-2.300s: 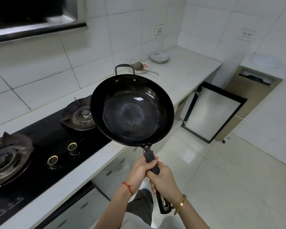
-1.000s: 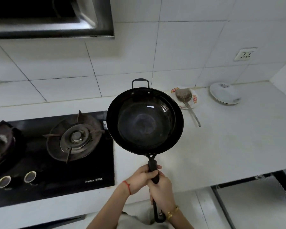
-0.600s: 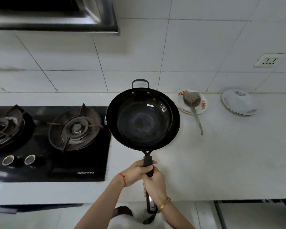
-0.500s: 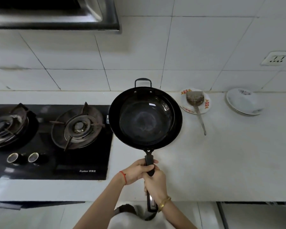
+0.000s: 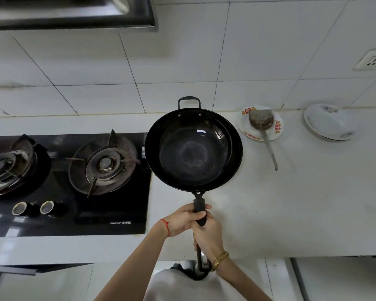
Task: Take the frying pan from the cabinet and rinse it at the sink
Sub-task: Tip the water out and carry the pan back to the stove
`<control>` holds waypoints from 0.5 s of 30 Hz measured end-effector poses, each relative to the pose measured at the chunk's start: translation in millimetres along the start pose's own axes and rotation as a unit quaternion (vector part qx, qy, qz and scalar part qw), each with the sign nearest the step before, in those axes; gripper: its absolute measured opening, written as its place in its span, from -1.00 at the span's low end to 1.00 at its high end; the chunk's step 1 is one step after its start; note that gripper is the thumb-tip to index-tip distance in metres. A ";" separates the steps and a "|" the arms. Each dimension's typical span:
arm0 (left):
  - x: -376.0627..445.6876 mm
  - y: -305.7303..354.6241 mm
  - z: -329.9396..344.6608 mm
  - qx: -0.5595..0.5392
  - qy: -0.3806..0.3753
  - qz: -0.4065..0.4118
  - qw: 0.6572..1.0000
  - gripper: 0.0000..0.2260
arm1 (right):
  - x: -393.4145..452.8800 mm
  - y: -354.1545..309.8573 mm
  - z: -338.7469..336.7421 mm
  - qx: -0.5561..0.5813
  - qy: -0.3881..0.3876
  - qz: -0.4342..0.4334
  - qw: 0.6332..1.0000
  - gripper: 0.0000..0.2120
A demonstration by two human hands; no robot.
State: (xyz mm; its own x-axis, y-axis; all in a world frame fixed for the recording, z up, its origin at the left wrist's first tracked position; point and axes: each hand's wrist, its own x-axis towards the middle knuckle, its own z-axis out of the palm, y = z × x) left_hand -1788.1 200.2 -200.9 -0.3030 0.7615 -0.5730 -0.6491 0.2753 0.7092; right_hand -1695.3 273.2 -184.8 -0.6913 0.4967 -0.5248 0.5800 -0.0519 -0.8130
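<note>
Now squared to the table, frying pan held level, left hand and right hand fingers wrapped tight on its handle for steady carrying.

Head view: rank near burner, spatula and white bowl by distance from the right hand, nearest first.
From the right hand on the frying pan handle:
1. Near burner, on the hob up and to the left.
2. Spatula, up and to the right, blade on a patterned plate.
3. White bowl, far right by the wall.
</note>
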 end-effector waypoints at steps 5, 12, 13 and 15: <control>-2.3 0.4 -5.2 0.008 0.000 -0.006 1.000 -0.68 | 1.5 1.8 8.8 -0.012 0.009 0.009 1.000 -0.91; -8.6 1.8 -3.0 0.006 0.026 -0.011 1.000 -0.67 | 3.3 0.8 15.4 -0.030 0.002 0.043 0.999 -0.77; -10.1 1.6 -1.9 0.007 0.033 -0.009 0.999 -0.68 | 3.0 1.4 14.3 -0.026 -0.003 0.041 0.999 -0.78; -13.2 -0.6 0.5 0.017 0.052 0.004 0.998 -0.68 | 3.3 3.4 10.4 -0.007 -0.016 0.042 0.999 -0.80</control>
State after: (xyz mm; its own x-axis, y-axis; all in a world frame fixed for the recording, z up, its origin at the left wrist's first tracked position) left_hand -1783.4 190.2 -193.6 -0.3810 0.6990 -0.6052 -0.6230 0.2895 0.7267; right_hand -1700.1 265.6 -191.9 -0.6532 0.4635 -0.5988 0.6418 -0.0806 -0.7626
